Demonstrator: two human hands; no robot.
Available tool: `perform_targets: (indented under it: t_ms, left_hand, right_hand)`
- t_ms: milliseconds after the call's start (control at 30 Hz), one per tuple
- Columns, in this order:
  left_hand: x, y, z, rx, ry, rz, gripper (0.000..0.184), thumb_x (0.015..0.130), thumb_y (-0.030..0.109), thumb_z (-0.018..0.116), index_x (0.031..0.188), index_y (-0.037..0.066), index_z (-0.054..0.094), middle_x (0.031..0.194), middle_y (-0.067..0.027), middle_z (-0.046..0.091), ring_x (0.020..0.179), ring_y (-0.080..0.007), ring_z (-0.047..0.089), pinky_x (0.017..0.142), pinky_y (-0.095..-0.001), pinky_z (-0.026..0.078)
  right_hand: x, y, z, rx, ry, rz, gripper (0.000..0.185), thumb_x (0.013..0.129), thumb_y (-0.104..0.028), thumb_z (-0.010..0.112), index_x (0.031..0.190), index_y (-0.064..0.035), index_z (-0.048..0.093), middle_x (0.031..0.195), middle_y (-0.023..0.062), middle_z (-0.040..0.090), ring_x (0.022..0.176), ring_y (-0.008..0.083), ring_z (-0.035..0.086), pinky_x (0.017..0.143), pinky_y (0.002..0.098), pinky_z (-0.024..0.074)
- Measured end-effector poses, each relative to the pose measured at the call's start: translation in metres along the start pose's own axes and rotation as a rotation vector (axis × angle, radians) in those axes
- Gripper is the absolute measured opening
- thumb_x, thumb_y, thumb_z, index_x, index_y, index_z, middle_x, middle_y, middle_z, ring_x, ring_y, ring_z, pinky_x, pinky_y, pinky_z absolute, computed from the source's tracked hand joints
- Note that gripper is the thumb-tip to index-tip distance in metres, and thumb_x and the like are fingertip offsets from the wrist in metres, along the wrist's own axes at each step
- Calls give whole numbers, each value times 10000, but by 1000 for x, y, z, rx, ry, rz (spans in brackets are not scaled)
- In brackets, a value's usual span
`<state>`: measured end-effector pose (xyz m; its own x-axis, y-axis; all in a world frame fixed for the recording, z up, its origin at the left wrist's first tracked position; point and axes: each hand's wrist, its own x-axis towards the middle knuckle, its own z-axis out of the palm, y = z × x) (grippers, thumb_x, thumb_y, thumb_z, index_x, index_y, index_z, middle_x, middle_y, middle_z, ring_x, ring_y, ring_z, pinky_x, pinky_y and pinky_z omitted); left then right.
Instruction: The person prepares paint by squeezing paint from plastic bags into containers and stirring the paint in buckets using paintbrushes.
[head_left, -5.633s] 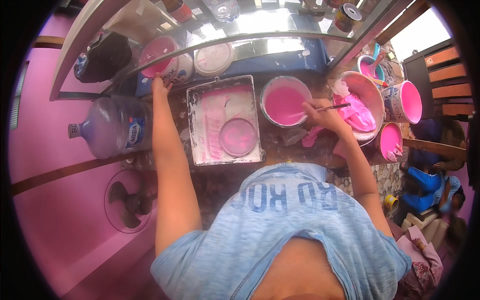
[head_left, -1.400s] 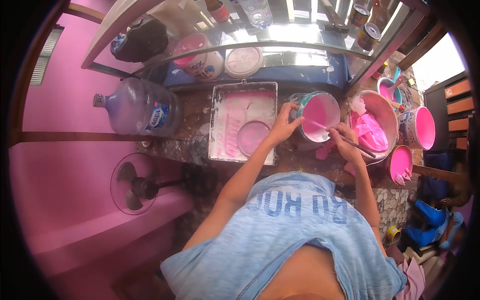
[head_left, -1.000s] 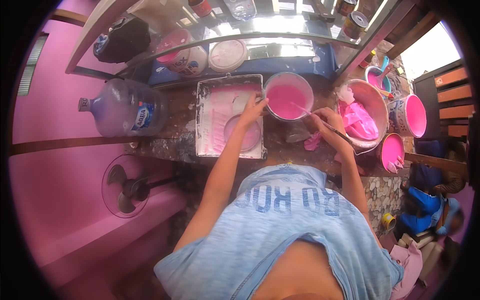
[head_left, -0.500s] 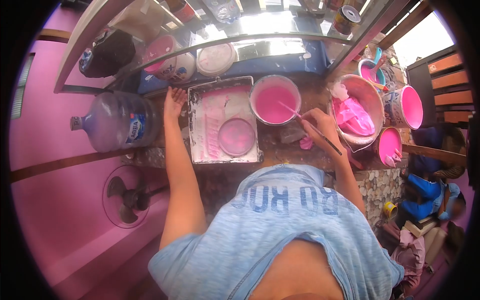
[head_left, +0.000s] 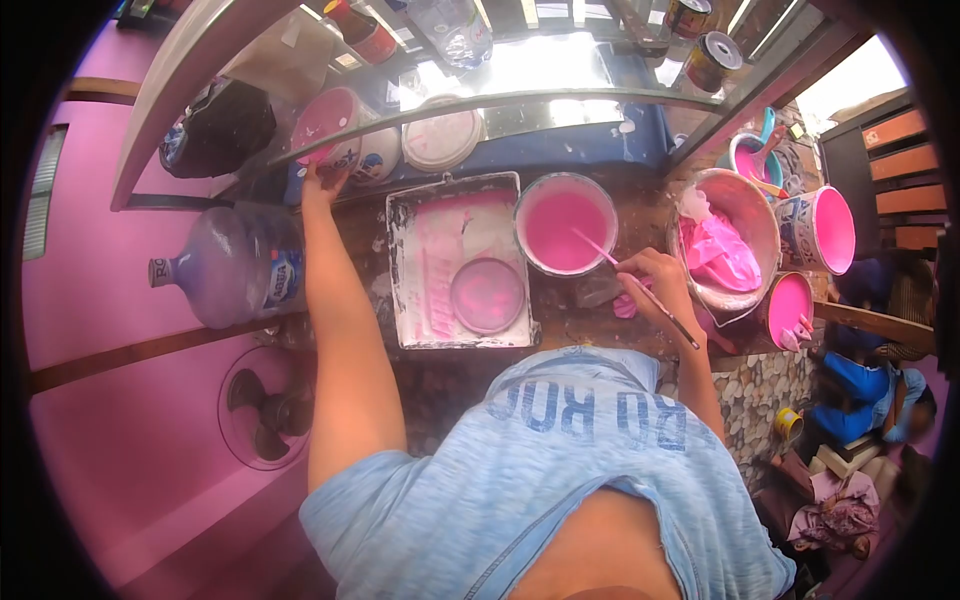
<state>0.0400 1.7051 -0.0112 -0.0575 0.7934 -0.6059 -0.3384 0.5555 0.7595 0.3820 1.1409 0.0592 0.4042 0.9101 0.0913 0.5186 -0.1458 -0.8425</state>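
Observation:
My right hand (head_left: 655, 275) is closed around a thin paintbrush (head_left: 672, 320). Its pale front end slants over the tub of pink paint (head_left: 567, 225); I cannot tell whether the tip touches the paint. At the far left my left hand (head_left: 325, 182) reaches up against a white bucket (head_left: 378, 155) that is pink inside, its fingers apart and partly blurred. Whether it touches the bucket is unclear. Between my arms lies a paint-stained white roller tray (head_left: 408, 300), with a round, pink-smeared lid (head_left: 487, 296) on it.
On the left a large water jug (head_left: 215, 268) lies on its side. To the right stand a bucket (head_left: 745, 190) holding a pink plastic bag and more pink paint containers (head_left: 833, 230). A metal-framed rack (head_left: 520, 97) crosses the back. Seated people (head_left: 860, 400) are at far right.
My left hand has moved up and left from beside the tray to the white bucket. My right hand still holds the paintbrush at the paint tub. The view has shifted slightly.

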Motion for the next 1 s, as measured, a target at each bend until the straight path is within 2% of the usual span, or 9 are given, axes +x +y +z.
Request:
perform_targets:
  t_ms: [100, 200, 300, 333, 533, 667, 867, 967, 1000]
  left_hand:
    - [-11, 1, -3, 173, -17, 214, 404, 933, 269, 639, 1225, 25, 504, 1257, -190, 501, 1219, -398, 473, 961, -628, 493]
    - [0, 8, -11, 67, -177, 185, 389, 904, 138, 645, 1235, -4, 499, 1265, -211, 469, 1237, -383, 434, 960, -645, 498]
    - [29, 2, -18, 18, -136, 222, 343, 927, 128, 625, 1202, -41, 508, 1163, -172, 524, 1116, -355, 523, 874, -607, 582]
    - [28, -6, -23, 7, -157, 272, 324, 939, 124, 610, 1204, -34, 512, 1122, -155, 548, 1040, -326, 581, 828, -558, 618]
    - [-69, -53, -35, -26, -177, 499, 186, 936, 87, 593, 1091, -5, 546, 1033, -91, 566, 879, -227, 638, 758, -425, 650]
    - [-106, -57, -51, 121, -121, 539, 106, 914, 76, 606, 978, 23, 540, 940, -55, 584, 851, -161, 631, 722, -418, 644]
    - [-139, -51, -67, 247, -15, 532, 118, 909, 86, 607, 961, -7, 556, 912, -64, 584, 783, -159, 632, 656, -377, 645]
    - [-142, -29, -90, 416, -9, 543, 118, 941, 136, 594, 931, 28, 549, 913, -40, 579, 787, -157, 643, 663, -371, 645]
    - [-148, -26, -92, 420, -2, 552, 138, 912, 107, 618, 934, -14, 553, 869, -56, 574, 757, -142, 620, 635, -359, 639]
  right_hand:
    - [1, -4, 0, -46, -3, -14, 148, 799, -101, 698, 912, -6, 705, 790, 129, 623, 662, 277, 579, 676, 387, 450]
    - [2, 0, 4, -53, -21, -24, 155, 815, -82, 687, 939, 10, 698, 817, 139, 626, 641, 262, 608, 647, 362, 482]
    - [2, -4, 5, 83, -52, 74, 147, 836, -60, 670, 953, 25, 692, 834, 139, 627, 619, 231, 641, 594, 326, 507]
    - [2, -1, 3, 40, -54, 5, 140, 849, -48, 661, 962, 31, 687, 826, 131, 627, 620, 202, 663, 542, 297, 512]
    - [-2, 1, 8, 66, -39, 51, 154, 836, -59, 671, 976, 5, 686, 826, 145, 634, 672, 259, 664, 610, 335, 506]
    - [-1, 2, 9, 39, -23, 14, 144, 831, -61, 675, 965, -10, 687, 829, 148, 635, 712, 292, 649, 640, 353, 492]
    - [-1, 3, 8, 65, -51, 92, 145, 834, -58, 675, 965, 4, 678, 829, 146, 635, 683, 262, 627, 645, 337, 490]
    - [-4, 2, 11, 53, -36, 64, 143, 838, -51, 671, 968, 10, 673, 833, 147, 633, 685, 255, 633, 647, 336, 493]
    - [-2, 2, 12, 43, -29, 39, 142, 840, -49, 669, 968, 12, 671, 834, 147, 632, 684, 254, 634, 647, 336, 494]
